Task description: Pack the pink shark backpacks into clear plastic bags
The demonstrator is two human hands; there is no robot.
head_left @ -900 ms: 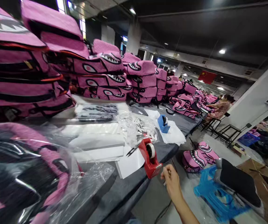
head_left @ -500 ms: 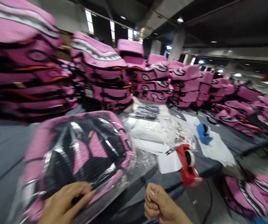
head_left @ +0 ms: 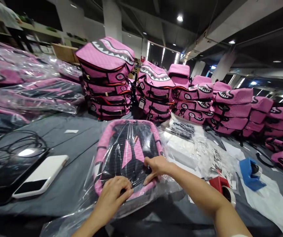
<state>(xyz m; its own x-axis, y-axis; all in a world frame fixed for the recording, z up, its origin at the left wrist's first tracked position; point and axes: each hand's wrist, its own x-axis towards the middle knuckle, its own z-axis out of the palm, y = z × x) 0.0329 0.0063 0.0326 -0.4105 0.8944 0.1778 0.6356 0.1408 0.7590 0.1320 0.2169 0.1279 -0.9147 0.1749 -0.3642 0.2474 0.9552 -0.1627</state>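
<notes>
A pink and black backpack in a clear plastic bag lies flat on the grey table in front of me. My left hand rests on its near edge, fingers pressed down on the plastic. My right hand presses on the bag's near right part, fingers curled onto the plastic. Loose plastic spreads toward me from under both hands.
Stacks of pink shark-mouth backpacks line the far side of the table. Bagged backpacks pile at left. A white phone and black cables lie at left. Red and blue tape dispensers and white sheets lie at right.
My view has swung left from the table's right end. The right hand came from near the red tape dispenser onto the bagged backpack; the left hand now presses its near edge.
</notes>
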